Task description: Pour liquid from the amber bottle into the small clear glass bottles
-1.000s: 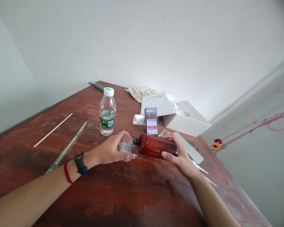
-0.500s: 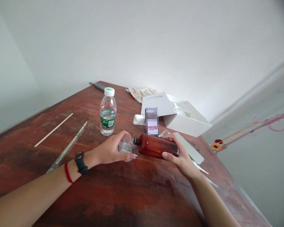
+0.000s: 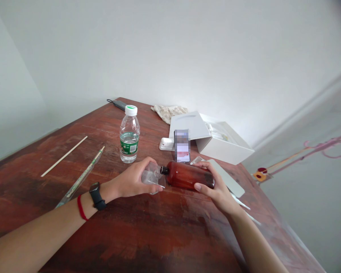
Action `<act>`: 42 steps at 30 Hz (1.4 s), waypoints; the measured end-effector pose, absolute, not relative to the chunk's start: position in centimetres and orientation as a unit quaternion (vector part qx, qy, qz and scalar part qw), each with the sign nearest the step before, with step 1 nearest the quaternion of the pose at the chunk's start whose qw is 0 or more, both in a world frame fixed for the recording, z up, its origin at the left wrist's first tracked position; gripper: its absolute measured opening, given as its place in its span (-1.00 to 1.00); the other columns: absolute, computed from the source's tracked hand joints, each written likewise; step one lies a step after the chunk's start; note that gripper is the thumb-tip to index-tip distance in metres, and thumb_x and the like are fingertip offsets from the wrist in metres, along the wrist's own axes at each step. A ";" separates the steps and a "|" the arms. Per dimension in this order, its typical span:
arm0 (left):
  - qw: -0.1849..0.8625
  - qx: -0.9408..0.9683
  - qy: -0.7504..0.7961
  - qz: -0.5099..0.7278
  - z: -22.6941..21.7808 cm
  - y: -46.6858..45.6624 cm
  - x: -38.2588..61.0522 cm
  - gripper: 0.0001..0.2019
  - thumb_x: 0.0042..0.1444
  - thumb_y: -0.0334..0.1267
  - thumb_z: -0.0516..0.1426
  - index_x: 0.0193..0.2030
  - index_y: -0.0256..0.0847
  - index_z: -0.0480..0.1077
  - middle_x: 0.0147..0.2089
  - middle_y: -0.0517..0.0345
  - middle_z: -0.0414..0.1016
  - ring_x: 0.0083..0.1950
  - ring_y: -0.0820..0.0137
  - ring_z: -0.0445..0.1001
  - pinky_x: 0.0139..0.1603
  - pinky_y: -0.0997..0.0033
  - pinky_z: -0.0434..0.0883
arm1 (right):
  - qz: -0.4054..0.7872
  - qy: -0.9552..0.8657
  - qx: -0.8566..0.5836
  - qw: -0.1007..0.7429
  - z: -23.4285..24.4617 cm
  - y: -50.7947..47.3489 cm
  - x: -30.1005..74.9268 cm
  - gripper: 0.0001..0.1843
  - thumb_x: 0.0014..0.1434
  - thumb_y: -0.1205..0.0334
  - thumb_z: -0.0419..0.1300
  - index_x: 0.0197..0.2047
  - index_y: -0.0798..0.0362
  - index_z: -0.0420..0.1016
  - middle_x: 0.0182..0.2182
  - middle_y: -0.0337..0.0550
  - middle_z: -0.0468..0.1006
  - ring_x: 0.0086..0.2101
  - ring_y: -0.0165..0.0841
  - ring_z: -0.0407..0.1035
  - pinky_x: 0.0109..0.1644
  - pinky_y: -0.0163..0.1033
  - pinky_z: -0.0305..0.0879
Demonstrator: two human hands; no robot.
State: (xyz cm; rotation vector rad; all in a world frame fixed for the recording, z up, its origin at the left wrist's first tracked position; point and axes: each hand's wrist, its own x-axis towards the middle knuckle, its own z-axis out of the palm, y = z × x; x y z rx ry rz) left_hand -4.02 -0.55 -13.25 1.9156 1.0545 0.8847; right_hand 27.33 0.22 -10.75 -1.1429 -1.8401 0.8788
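Observation:
My right hand [image 3: 214,189] is wrapped round an amber-brown bottle [image 3: 187,175] that lies nearly level, its black threaded neck pointing left. In my left hand [image 3: 139,178] is a small clear container [image 3: 153,178], gripped between thumb and fingers. The bottle's uncapped mouth is right at the container's rim; I cannot tell whether they touch or whether liquid passes between them. Behind my left hand stands a capped clear water bottle [image 3: 130,136] with a green label, partly filled.
A phone [image 3: 182,147] stands beyond the brown bottle, beside a white device [image 3: 166,144]. An open white box [image 3: 227,146] and a crumpled cloth [image 3: 169,112] are farther back. A bare stick [image 3: 64,156] and wrapped chopsticks [image 3: 82,176] lie left. A pale flat panel [image 3: 229,178] lies right.

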 end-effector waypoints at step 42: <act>0.383 0.748 0.414 0.349 -13.3 -0.5 -3.9 -0.35 0.06 0.18 0.40 0.13 -0.15 0.35 -0.01 0.00 0.60 -0.02 0.12 0.56 0.00 0.17 0.48 | 0.337 -0.732 -0.448 0.386 -10.7 0.3 27.5 -0.44 0.11 -0.19 0.44 0.06 -0.13 0.44 0.03 -0.11 0.51 0.06 -0.04 0.43 0.22 0.03 0.36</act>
